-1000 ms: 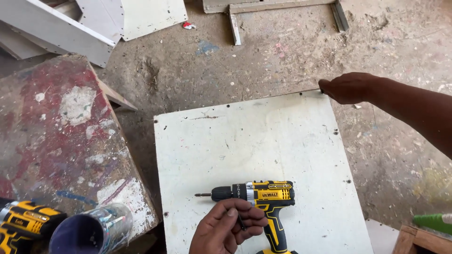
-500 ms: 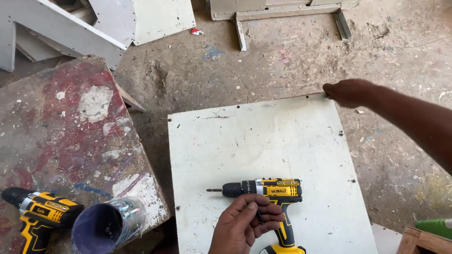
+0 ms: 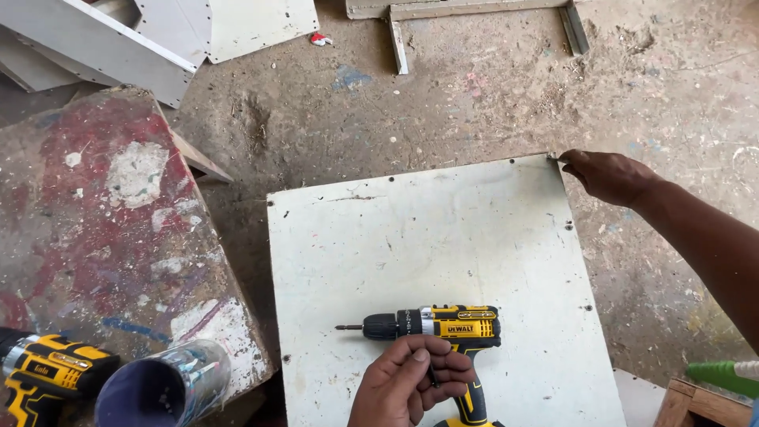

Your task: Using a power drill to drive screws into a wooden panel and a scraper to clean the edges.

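Gripping nothing firmly that can be made out, the left hand (image 3: 411,383) is curling its fingers loosely against the handle of a yellow-and-black cordless drill (image 3: 443,336), touching it just below the motor body; whether that grip is really closed on the handle cannot be told. That drill is lying on its side on the near part of a white board (image 3: 443,245), its bit pointing left. The board is lying flat over the dusty floor (image 3: 490,103). Reaching out to the board's far right corner, the right hand (image 3: 609,175) is pinching a small screw (image 3: 555,158) between its fingertips, right at the edge. Left of the board, a paint-stained tabletop (image 3: 111,229) is carrying a second yellow-and-black drill (image 3: 47,372) and a clear plastic jar (image 3: 162,387) lying on its side, both at its near edge. White panels (image 3: 142,39) are lying on the floor farther back.
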